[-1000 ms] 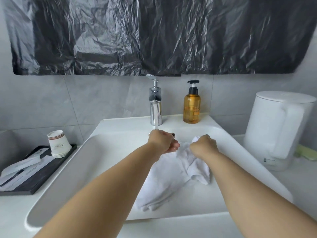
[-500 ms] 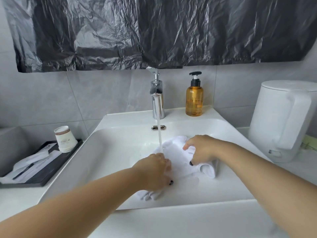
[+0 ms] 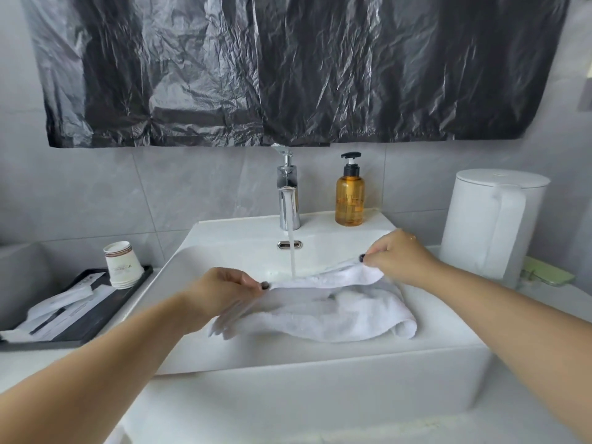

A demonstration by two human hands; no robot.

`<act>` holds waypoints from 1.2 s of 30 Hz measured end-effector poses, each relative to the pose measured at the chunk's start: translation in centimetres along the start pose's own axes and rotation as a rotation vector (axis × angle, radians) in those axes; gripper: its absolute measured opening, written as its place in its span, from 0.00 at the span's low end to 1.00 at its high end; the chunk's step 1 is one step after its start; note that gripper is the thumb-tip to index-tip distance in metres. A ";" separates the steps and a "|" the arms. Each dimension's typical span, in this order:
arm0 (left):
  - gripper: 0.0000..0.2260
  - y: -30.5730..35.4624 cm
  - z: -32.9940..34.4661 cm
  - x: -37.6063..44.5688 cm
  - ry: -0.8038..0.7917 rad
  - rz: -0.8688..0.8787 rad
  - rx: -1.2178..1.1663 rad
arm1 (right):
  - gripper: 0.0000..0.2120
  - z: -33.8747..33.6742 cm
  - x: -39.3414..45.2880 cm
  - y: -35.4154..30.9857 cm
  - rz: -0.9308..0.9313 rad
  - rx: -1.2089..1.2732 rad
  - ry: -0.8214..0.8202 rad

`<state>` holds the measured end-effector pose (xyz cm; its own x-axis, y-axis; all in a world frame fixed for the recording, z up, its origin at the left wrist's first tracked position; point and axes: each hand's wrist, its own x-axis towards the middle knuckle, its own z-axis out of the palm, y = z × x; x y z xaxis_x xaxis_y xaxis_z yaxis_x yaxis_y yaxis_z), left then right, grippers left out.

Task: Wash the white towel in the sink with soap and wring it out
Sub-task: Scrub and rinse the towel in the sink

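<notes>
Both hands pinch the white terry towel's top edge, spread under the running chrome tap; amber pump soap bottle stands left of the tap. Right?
Wrong on the amber pump soap bottle: the head view shows it right of the chrome tap. Otherwise correct: left hand and right hand pinch the white terry towel, water running.

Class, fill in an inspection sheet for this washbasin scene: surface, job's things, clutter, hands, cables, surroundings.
Surface: white sink set in a pale counter.
Job's things: white towel stretched in the basin; water runs from the faucet onto its far edge; amber soap bottle upright on the back ledge.
Clutter: paper cups on a black tray with sachets; white kettle.
Hands: left hand and right hand each pinch a towel edge.
Cables: nothing seen.
Surroundings: grey tiles, black plastic sheet above.
</notes>
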<state>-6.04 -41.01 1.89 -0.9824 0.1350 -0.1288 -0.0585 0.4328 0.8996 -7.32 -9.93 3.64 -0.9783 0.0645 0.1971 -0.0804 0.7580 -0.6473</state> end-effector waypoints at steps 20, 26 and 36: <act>0.11 5.8 -0.6 1.0 0.436 0.198 0.343 | 0.25 1.4 -0.3 -4.9 -0.218 -0.203 -0.050; 0.08 3.7 1.1 2.8 0.259 0.302 0.727 | 0.15 4.9 2.6 -3.0 -0.066 -0.696 0.144; 0.34 0.3 3.6 -0.8 -0.447 0.084 1.078 | 0.20 4.6 -3.4 -2.1 -0.382 -0.665 -0.628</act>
<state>-4.60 -37.75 0.76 -0.8136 0.4075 -0.4146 0.3949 0.9108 0.1204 -4.75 -14.71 0.93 -0.8483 -0.4698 -0.2442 -0.4757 0.8788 -0.0382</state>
